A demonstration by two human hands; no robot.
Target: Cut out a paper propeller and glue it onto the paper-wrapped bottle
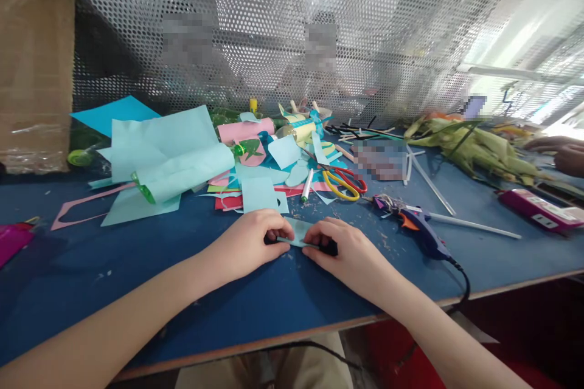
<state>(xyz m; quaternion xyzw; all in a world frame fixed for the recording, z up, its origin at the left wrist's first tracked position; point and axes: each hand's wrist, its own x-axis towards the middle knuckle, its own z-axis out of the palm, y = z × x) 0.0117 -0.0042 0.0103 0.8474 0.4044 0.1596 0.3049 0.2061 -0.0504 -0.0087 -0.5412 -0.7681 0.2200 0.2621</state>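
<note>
Between my two hands lies a small piece of light blue paper [298, 231], close to the blue tabletop. My left hand [255, 236] pinches its left end, thumb below and fingers above. At the other end my right hand [344, 243] grips it the same way. The fingers cover both ends of the paper. Just beyond are cut light blue paper pieces [258, 193], a white marker with a green tip [308, 185] and scissors with yellow and red handles [343, 182].
A glue gun [426, 231] with its cord lies at right, near white sticks [431, 182]. Corn husks [469, 143], a purple device [541, 209] and another person's hand [563, 152] are further right. Paper-wrapped bottles [191, 173] and cardboard [36, 79] stand left, before a perforated metal panel [274, 30].
</note>
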